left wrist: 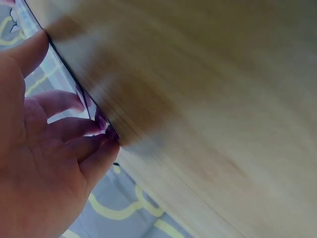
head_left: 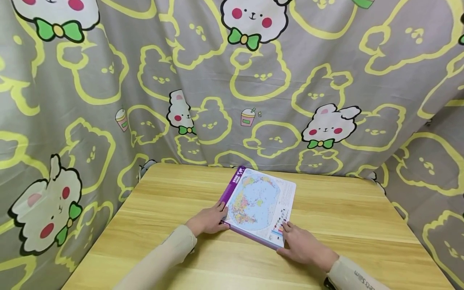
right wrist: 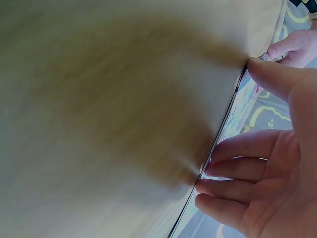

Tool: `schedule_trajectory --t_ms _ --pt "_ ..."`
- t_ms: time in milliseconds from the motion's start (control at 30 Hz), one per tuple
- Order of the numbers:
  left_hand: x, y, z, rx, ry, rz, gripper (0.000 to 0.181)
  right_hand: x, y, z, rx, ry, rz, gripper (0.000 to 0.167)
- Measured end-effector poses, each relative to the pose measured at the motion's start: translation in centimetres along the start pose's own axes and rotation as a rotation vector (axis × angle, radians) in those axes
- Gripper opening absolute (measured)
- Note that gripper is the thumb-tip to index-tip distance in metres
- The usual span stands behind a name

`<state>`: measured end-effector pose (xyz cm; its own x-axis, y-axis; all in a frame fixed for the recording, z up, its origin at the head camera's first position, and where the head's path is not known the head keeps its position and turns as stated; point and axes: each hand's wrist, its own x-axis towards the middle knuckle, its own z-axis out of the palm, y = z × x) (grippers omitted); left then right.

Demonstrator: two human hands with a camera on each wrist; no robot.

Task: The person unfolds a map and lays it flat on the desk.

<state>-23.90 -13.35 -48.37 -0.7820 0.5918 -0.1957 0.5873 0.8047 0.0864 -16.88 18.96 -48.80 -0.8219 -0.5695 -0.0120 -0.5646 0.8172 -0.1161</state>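
Observation:
A flat, book-shaped thing [head_left: 258, 203] with a printed world map on its top lies at a slant on the wooden table. A purple strip with white lettering runs along its left side. By its near left corner is my left hand [head_left: 209, 219], the fingers along the purple side and the thumb at the near edge. My right hand [head_left: 306, 243] touches the near right corner, its fingertips on the right edge. Seen from the right wrist, those fingers [right wrist: 247, 148] are nearly straight. Loosely bent left fingers [left wrist: 69, 130] rest against the edge in the left wrist view.
The light wooden table [head_left: 348, 217] reaches out on both sides of the map thing. A grey curtain [head_left: 214, 80] with yellow outlines and white rabbit faces hangs behind the table and at both sides.

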Motion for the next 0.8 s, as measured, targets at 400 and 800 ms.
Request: schedule_trajectory --t_ms 400,800 --pt "-0.7 0.4 0.0 0.018 0.012 0.001 0.067 0.7 0.8 -0.1 0.024 -0.012 0.036 0.064" --pt "-1.5 1.1 -0.2 0.051 0.04 0.031 0.06 1.3 1.7 0.0 0.035 -0.029 0.066 0.072"
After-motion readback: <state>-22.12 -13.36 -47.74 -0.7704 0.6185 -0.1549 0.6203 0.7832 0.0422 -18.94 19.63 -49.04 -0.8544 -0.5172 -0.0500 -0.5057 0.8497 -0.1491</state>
